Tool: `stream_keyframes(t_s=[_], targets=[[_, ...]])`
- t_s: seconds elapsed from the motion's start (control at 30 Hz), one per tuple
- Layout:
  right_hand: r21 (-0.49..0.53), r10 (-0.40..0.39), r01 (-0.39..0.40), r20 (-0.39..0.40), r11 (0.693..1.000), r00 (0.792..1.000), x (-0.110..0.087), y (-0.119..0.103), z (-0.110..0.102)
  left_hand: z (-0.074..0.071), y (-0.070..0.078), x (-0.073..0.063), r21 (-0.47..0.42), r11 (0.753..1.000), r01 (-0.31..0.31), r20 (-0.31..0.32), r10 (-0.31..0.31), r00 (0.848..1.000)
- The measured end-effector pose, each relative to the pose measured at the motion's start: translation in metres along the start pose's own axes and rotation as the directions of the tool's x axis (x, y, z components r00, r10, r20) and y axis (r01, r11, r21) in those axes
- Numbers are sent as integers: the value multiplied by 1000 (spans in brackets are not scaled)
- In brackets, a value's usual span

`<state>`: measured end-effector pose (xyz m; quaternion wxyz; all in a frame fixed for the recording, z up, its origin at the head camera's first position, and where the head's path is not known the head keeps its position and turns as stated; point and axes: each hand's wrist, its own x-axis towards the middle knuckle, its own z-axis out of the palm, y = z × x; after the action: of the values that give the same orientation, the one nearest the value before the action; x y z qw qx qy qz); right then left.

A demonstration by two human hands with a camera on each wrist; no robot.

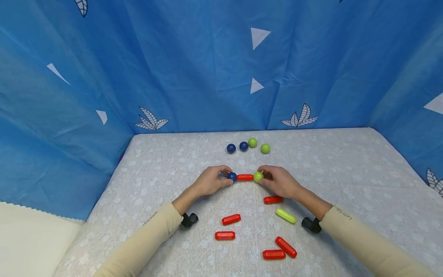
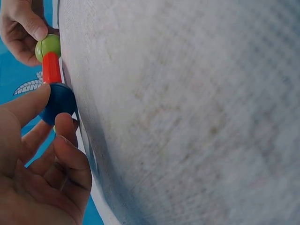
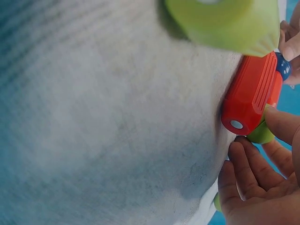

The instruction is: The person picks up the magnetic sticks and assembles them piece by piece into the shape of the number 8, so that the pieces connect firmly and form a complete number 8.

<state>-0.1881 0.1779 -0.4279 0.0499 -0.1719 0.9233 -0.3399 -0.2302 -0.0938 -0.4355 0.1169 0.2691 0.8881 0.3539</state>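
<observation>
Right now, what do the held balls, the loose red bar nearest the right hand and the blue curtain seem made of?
Blue ball and green ball: glossy, perhaps plastic or painted metal; both show bright highlights.
Red bar: probably moulded plastic, given its ridges, with a silvery, metal-looking disc in its end.
Curtain: likely thin fabric, judging by its soft creases.

Rod [image 1: 245, 177] between two balls [image 1: 232, 177], four balls [image 1: 243, 146] behind, rods [image 1: 231, 219] before

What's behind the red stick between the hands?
Two blue balls, two green balls on the cloth, then the blue fabric. Anything under the red stick is covered.
</observation>
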Motion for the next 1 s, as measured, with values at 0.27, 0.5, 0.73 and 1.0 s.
stream_keyframes(t_s=[0.27,0.5,0.73,1.0], targets=[[0,-5,5,-7,1000,1000,0,1,1,0,-1,1,7,1000,2,2,-2,1000],[-10,-7,7,-2,1000,1000,0,1,2,1,-2,0,19,1000,0,-6,0,1000],[-18,-4,5,5,1000,1000,0,1,1,1,-4,0,18,1000,-3,-8,3,1000],[-26,-3,3,4,1000,1000,0,1,-1,0,12,-17,-8,999,40,-49,-40,998]])
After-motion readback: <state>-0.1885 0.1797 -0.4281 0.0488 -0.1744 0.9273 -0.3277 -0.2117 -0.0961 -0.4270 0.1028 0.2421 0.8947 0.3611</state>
